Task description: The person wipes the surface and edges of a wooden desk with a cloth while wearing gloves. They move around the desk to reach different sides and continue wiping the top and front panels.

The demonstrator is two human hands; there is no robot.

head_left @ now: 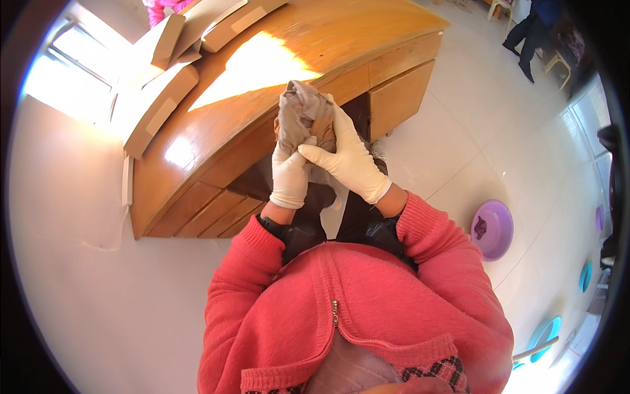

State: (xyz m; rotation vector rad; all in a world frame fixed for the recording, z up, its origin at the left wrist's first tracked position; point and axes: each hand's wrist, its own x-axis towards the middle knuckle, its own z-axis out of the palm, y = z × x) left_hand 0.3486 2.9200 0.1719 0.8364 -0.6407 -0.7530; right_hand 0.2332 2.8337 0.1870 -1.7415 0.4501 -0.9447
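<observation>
A crumpled grey-beige cloth (303,105) is bunched up in front of me, at the near edge of the wooden desk. My left hand (289,178), in a cream-white glove, grips it from below; most of its fingers are hidden behind the fabric. Gloved the same way, my right hand (348,155) holds the cloth's right side, with the thumb pointing across toward the left hand and the fingers reaching up along the fabric. Brownish patches show among the folds, but I cannot make out what they are.
Opened cardboard boxes (161,111) lie on the left part of the desk (354,41), by a bright window. A purple basin (502,230) with something dark in it stands on the tiled floor to the right. Teal basins (546,336) are farther right. Another person's legs (527,39) show at far right.
</observation>
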